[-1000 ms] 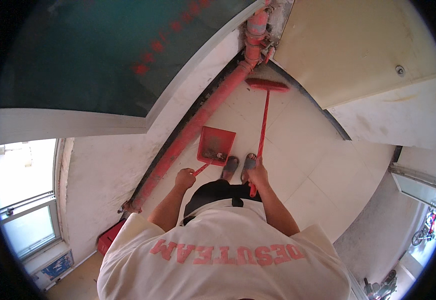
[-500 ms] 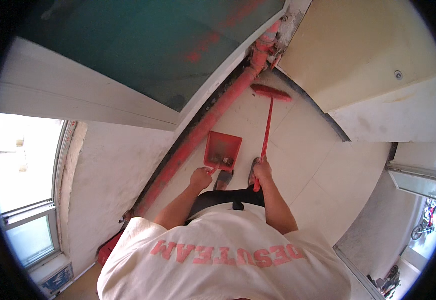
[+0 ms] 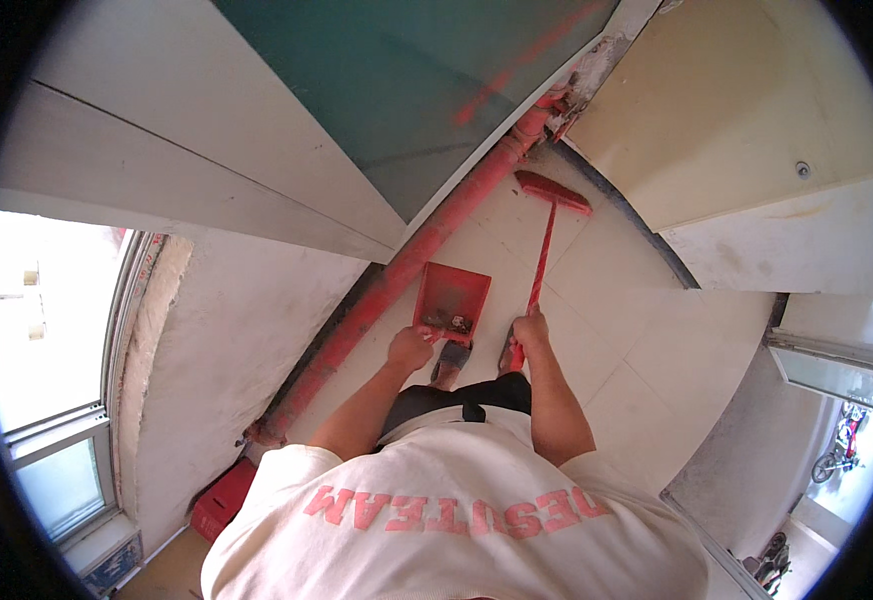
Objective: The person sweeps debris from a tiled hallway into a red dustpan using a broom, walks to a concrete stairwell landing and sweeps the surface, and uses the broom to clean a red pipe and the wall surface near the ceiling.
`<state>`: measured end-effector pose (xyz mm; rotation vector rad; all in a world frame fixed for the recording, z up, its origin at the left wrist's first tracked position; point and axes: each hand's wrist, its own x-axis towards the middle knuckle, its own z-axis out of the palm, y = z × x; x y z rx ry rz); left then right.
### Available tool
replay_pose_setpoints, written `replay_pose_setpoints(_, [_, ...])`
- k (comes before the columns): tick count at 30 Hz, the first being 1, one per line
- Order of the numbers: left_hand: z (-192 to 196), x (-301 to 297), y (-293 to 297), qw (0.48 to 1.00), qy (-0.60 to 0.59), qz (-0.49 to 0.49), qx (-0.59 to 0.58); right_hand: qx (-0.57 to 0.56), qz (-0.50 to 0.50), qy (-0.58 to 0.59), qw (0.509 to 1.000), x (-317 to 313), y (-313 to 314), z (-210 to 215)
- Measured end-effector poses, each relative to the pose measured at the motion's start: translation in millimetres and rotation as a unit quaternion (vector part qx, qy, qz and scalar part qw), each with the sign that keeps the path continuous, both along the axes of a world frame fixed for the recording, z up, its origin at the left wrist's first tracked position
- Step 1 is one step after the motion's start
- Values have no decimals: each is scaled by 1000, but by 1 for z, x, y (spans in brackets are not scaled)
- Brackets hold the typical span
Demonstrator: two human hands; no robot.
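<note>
My left hand [image 3: 411, 349] grips the handle of a red dustpan [image 3: 452, 300] that hangs over the pale tiled floor, with a small heap of dark debris at its near end. My right hand [image 3: 532, 330] is closed around the red stick of a broom [image 3: 545, 250]. The broom's red head [image 3: 553, 191] rests on the floor far ahead, near the corner. My two shoes [image 3: 477, 358] show just below the dustpan.
A thick red pipe [image 3: 397, 275] runs along the floor beside the left wall up to the far corner. A dark green panel [image 3: 427, 90] stands above it. A red box [image 3: 222, 500] lies at lower left by a window [image 3: 47, 400]. A doorway [image 3: 837, 400] opens at right.
The view has shifted along the pipe toward the far corner. The dustpan and broom stay in my hands and have come closer to my feet in the picture.
</note>
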<state>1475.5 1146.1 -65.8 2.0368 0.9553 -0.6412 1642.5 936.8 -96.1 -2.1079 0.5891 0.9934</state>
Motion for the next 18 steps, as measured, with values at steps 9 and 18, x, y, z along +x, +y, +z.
replay_pose_setpoints(9, [-27, -17, -12, 997, -38, -45, 39, -8, 100, -76, 992, 67, 25, 28])
replay_pose_setpoints(18, [8, 7, -8, 999, -37, -24, 13, 10, 110, 61, 992, 110, 21, -5])
